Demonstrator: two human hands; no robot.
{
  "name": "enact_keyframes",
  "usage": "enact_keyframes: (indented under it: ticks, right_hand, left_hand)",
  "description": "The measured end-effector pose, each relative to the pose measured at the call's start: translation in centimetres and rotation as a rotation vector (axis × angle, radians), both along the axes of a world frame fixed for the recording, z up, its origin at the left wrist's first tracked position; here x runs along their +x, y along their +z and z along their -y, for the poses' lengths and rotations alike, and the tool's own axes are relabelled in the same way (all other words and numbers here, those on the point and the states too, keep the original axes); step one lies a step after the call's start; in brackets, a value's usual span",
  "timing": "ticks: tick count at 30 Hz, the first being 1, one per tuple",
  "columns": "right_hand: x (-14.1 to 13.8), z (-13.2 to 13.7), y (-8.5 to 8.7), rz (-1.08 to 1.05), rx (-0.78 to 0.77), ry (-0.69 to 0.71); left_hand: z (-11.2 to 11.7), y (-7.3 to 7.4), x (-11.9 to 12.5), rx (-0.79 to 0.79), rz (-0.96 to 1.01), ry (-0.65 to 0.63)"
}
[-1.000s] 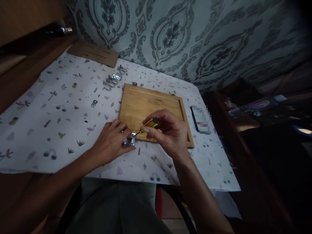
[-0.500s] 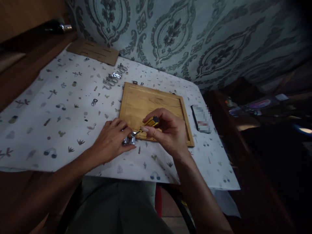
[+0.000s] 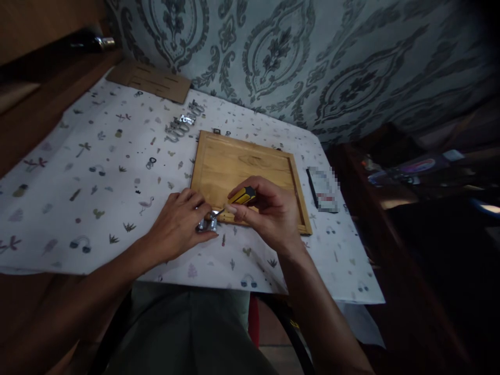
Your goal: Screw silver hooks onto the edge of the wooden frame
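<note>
A square wooden panel (image 3: pixel 242 166) with a raised rim lies on a white patterned paper sheet (image 3: pixel 97 182). At its near left corner sits a small metal hinge (image 3: pixel 208 224). My left hand (image 3: pixel 177 226) is closed on the hinge, with fingers pressing it against the panel's edge. My right hand (image 3: pixel 269 211) grips a yellow and black screwdriver (image 3: pixel 241 196). Its thin shaft slants down-left, and the tip rests at the hinge beside my left fingertips.
Several loose metal hinges (image 3: pixel 182 125) lie beyond the panel's far left corner, a brown cardboard piece (image 3: pixel 150 80) behind them. A dark flat object (image 3: pixel 322 190) lies right of the panel. Patterned wallpaper rises behind; a dark shelf (image 3: pixel 410 177) stands at right.
My right hand has turned slightly with the screwdriver handle. The left hand and the hinge stay in place.
</note>
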State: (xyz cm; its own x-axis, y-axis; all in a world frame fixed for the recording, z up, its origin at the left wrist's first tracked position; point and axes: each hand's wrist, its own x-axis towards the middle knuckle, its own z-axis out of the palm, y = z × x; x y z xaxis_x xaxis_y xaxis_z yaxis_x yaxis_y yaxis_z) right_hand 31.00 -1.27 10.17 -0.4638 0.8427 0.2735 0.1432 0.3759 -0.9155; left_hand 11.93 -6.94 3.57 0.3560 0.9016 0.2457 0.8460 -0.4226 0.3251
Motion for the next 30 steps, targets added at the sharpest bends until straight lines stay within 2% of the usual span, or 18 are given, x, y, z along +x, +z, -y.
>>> enact_keyframes:
  ticks: [4, 14, 21, 24, 30]
  right_hand:
    - [-0.3, 0.0, 0.0, 0.019, 0.038, -0.004]
    - [0.1, -0.1, 0.3, 0.04, -0.095, 0.09]
    - [-0.7, 0.0, -0.6, 0.025, -0.024, -0.017]
    - [-0.7, 0.2, -0.5, 0.011, -0.042, -0.039]
    - [0.0, 0.5, -0.1, -0.102, 0.038, -0.181]
  left_hand:
    - [0.0, 0.1, 0.0, 0.003, -0.017, -0.002]
    - [0.0, 0.3, 0.0, -0.039, -0.001, 0.002]
    - [-0.1, 0.2, 0.1, -0.001, -0.008, 0.002]
    - [0.0, 0.1, 0.1, 0.01, -0.013, 0.005]
    - [0.0, -0.1, 0.0, 0.012, -0.005, -0.002]
